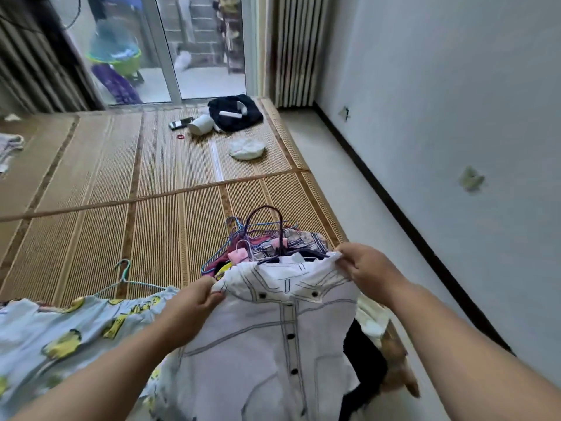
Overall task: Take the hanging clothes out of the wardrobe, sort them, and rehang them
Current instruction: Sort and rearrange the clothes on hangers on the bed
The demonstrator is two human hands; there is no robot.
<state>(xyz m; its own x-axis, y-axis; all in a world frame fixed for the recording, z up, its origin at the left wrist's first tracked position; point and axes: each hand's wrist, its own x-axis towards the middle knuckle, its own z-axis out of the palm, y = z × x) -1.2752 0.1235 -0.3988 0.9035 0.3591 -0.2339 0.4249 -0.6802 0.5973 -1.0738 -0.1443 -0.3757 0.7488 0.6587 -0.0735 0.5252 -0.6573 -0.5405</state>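
White cloth: shirt (273, 323) with dark stitching and dark buttons, front upward, over the near right corner of the mat (121, 214), lower part running toward the person and out of view. Long axis near to far, collar end farthest; shoulder line crosswise, left to right. Left hand (194, 302) at the left shoulder, fingers (212, 291) curled tight, pinching the cloth there. Right hand (368, 273) at the right shoulder, fingers (344, 260) likewise closed on a fold of the cloth. Both hands equally near, one at each end of the shoulder line, shirt stretched between them. Just beyond the collar and touching it: heap of clothes on hangers (267, 241), hooks in purple, blue and pink pointing toward the far edge. Hanger inside the shirt or not: cannot tell. Left of the shirt, along the near edge: pale blue garment (60, 329) with yellow print on a green hanger (127, 276), hook toward the middle of the mat. Under the shirt on the right: black garment (364, 360). Far right corner, well apart: dark folded clothes (235, 112), white cup (200, 124), phone (181, 123), white bundle (246, 148). Step in hand, by judgement: sorting, shirt taken up from the heap. Next move likely a lift or a laying aside, dependent on both pinches keeping the shoulder line level.
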